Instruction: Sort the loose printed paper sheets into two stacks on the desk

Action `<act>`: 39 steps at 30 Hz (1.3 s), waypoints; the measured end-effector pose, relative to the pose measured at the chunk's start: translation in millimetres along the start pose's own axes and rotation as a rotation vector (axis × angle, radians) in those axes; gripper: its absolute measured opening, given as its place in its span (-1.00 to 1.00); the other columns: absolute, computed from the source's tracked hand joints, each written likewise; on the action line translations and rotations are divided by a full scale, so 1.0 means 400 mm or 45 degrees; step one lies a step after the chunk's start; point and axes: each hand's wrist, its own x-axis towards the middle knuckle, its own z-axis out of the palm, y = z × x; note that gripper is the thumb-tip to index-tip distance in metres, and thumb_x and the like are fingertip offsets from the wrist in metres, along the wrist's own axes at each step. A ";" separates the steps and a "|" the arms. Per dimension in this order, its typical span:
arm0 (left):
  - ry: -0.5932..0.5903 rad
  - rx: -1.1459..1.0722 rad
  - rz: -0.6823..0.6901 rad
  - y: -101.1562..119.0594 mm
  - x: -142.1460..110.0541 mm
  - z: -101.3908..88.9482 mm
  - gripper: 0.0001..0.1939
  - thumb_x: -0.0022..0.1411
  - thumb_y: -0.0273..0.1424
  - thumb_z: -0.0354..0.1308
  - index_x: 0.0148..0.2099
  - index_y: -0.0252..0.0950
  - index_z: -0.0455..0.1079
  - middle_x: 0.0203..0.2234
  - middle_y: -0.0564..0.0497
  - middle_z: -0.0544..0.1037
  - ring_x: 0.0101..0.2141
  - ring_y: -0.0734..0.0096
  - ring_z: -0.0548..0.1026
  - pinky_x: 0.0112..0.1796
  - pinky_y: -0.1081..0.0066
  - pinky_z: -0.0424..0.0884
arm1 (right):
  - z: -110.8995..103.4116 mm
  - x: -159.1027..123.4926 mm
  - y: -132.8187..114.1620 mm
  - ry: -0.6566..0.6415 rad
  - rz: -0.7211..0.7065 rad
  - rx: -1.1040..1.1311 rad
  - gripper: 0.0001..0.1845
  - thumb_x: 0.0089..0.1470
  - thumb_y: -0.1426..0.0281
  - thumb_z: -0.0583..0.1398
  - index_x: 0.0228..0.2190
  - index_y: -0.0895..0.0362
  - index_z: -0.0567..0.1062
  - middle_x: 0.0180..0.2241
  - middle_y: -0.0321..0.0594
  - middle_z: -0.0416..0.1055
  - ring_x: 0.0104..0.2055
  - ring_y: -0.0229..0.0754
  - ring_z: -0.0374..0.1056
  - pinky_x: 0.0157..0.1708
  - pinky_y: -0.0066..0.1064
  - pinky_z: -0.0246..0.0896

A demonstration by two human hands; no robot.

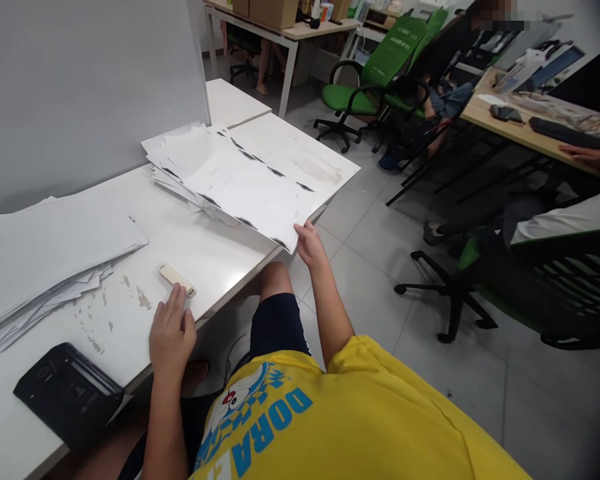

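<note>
At the table's edge my right hand (311, 245) pinches the near corner of a large white sheet of paper (253, 183) with dark smudges along its sides. That sheet lies over a stack of papers (173, 153) with uneven edges. My left hand (171, 330) rests on the table with its fingers stretched out. Its fingertips are at the near end of a small cream-coloured bar-shaped object (176, 279); whether they press on it I cannot tell.
Another pile of white paper (55, 247) lies at the left. A black flat case-like object (69, 393) sits at the white table's (220, 260) front edge. A grey partition (90, 87) stands behind. Green chairs (375, 73) and seated people are to the right.
</note>
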 end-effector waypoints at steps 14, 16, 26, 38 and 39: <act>0.036 0.086 0.022 0.009 0.004 0.005 -0.28 0.34 -0.53 0.08 0.47 -0.14 0.01 0.28 -0.14 0.34 0.20 0.07 0.42 0.23 0.08 0.32 | 0.223 0.243 0.024 0.280 -0.254 -1.173 -0.25 0.15 0.24 0.08 0.29 0.18 0.00 0.32 0.13 0.12 0.34 0.21 0.11 0.23 0.12 0.15; 0.037 0.095 0.020 0.011 0.005 0.006 -0.27 0.33 -0.52 0.10 0.47 -0.14 0.00 0.28 -0.14 0.34 0.20 0.05 0.43 0.22 0.07 0.33 | 0.229 0.238 0.027 0.270 -0.260 -1.225 -0.17 0.16 0.22 0.07 0.34 0.22 -0.11 0.36 0.17 0.04 0.36 0.25 0.07 0.21 0.15 0.18; 0.033 0.099 0.010 0.018 0.006 0.008 -0.26 0.33 -0.51 0.11 0.47 -0.14 0.00 0.29 -0.13 0.32 0.20 0.06 0.42 0.22 0.07 0.32 | 0.197 0.253 0.025 0.215 -0.253 -1.234 -0.30 0.24 0.38 -0.15 0.38 0.09 -0.08 0.36 -0.05 0.13 0.33 0.09 0.15 0.19 0.05 0.23; 0.007 0.089 0.022 0.018 0.007 0.006 -0.26 0.35 -0.47 0.09 0.48 -0.14 -0.04 0.31 -0.14 0.29 0.22 0.05 0.40 0.23 0.06 0.31 | 0.225 0.217 0.011 0.115 -0.269 -1.362 -0.11 0.28 -0.09 -0.15 0.39 0.23 -0.12 0.34 0.18 0.12 0.25 0.24 0.23 0.10 0.03 0.26; 0.007 0.091 0.026 0.017 0.007 0.005 -0.26 0.35 -0.47 0.09 0.49 -0.14 -0.04 0.31 -0.14 0.29 0.22 0.05 0.40 0.22 0.06 0.31 | 0.227 0.213 0.009 0.112 -0.272 -1.347 -0.11 0.27 -0.09 -0.13 0.39 0.22 -0.11 0.35 0.17 0.11 0.23 0.24 0.25 0.09 0.02 0.27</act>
